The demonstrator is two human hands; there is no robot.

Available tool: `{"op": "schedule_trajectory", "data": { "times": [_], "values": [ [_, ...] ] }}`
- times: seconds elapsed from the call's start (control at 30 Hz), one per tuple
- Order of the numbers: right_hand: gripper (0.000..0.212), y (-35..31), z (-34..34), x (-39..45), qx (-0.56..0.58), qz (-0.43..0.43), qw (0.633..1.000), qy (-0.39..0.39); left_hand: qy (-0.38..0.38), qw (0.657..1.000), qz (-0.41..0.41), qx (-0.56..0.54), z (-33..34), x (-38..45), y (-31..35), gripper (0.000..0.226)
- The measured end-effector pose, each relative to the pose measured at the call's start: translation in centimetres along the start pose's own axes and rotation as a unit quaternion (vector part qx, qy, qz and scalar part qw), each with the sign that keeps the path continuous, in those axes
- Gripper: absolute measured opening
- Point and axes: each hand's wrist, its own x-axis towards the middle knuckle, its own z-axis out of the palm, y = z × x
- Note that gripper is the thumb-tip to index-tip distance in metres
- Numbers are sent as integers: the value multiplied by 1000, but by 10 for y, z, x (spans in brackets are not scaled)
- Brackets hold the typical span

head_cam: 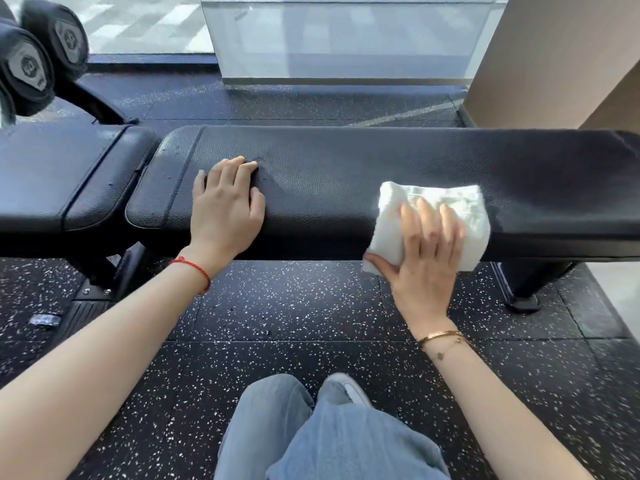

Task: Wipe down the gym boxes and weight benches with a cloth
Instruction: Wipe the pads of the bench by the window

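Observation:
A long black padded weight bench (346, 174) runs across the view in front of me. My left hand (227, 206) rests flat on its pad near the left end, fingers relaxed. My right hand (424, 258) presses a folded white cloth (457, 209) against the bench's near edge on the right, fingers spread straight over the cloth and thumb under its lower left corner. The cloth drapes over the pad's front edge.
A separate black seat pad (65, 174) adjoins the bench on the left, with black roller pads (38, 60) above it. The bench's foot (523, 292) stands on speckled black rubber floor. A glass panel (346, 39) and a beige wall (561, 60) lie behind.

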Motion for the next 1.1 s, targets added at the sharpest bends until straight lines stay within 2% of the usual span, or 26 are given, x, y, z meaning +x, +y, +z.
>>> {"op": "schedule_trajectory", "data": {
  "times": [0.07,0.17,0.3,0.37,0.47,0.57,0.73,0.83,0.9,0.97,1.03,1.1],
  "values": [
    [86,-19,1,4,17,-27,999,-10,3,1000,-5,0,1,1,1,43],
    [87,-58,4,11,23,-119,992,-24,1,1000,-5,2,2,0,1,46],
    [84,-66,2,11,2,-135,991,-24,-9,1000,-1,0,-2,0,-1,55],
    [86,-38,0,8,2,-122,992,-19,-11,1000,3,-1,-2,0,-2,55],
    [90,-3,-3,7,26,-49,998,-14,-4,1000,1,-1,-1,0,-2,55],
    [85,-13,-8,9,34,-11,999,-33,3,1000,0,5,1,0,0,54],
    [83,-83,-13,27,48,-169,980,-93,1,1000,-2,-4,2,1,0,53],
    [77,-85,-21,38,66,-192,975,-94,-10,1000,0,-15,0,2,-5,48],
    [73,-72,-26,45,84,-181,975,-99,-16,1000,11,-15,-2,5,-8,46],
    [70,-63,-28,62,109,-131,976,-135,-17,999,28,-6,-5,9,-12,47],
    [63,-67,-24,89,119,-82,973,-182,-6,999,34,0,-7,14,-18,43],
    [58,-80,-9,123,128,-69,955,-260,7,1000,23,1,-7,19,-23,38]
  ]
}}
